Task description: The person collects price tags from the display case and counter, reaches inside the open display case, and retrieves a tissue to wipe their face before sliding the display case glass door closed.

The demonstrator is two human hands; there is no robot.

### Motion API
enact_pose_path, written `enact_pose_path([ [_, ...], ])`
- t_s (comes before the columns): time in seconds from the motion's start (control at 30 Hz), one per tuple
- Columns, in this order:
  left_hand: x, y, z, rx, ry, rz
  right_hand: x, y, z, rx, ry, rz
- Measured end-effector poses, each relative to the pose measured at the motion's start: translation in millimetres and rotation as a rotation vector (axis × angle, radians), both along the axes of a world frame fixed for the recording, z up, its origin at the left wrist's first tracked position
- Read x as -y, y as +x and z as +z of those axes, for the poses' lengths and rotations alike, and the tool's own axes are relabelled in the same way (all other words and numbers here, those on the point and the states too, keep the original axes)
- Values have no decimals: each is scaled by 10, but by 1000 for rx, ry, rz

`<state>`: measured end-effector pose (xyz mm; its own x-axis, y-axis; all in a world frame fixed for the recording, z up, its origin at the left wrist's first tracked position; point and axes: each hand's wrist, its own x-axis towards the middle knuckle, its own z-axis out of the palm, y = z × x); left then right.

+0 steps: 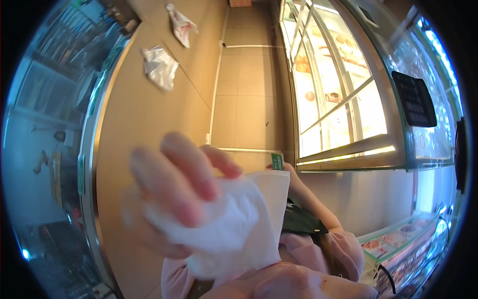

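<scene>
My left hand [179, 187] is raised close to the camera and blurred by motion. Its fingers are bent over a crumpled white sheet [239, 224] of paper or thin fabric with a ribbed upper edge. Most of my right hand [287, 168] is hidden behind that sheet. Its fingers show around a small green card [277, 161] that bears white writing, and they seem to hold it. Below my right forearm hangs part of a dark green apron [298, 220], over a pink top [347, 254].
Right of the tiled floor [248, 116] stands a lit glass display case [336, 97] with food inside. A black calculator [414, 99] rests on its glass. Two crumpled plastic bags [160, 67] are on the tan surface [142, 119] at left. A food-picture panel [392, 239] is lower right.
</scene>
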<state>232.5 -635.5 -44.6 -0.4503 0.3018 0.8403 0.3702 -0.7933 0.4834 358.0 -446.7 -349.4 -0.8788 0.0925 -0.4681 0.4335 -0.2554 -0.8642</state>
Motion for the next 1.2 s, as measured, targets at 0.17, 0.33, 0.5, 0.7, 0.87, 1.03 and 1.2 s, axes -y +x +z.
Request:
enact_pose_path([
  [0.17,-267,-452,530,597,-63,-506,-266,-457,28,-15,69,-99],
  [0.33,-590,-1148,402,715,127,-829,-295,-888,-88,10,154,-171],
  [0.5,-694,-1981,547,689,263,-844,-251,-1627,-70,-12,133,-291],
  [0.7,-1058,-2931,527,417,570,-867,-321,-2508,127,-46,170,-426],
  [0.87,-1597,-3411,500,358,680,-1216,-480,-2787,104,1,256,-546],
  [1.03,-1847,-3909,389,267,647,-1369,-711,-2948,-88,1,268,-606],
  [1.2,-2042,-4320,0,410,393,-1168,-1261,-3295,-77,-3,358,-597],
])
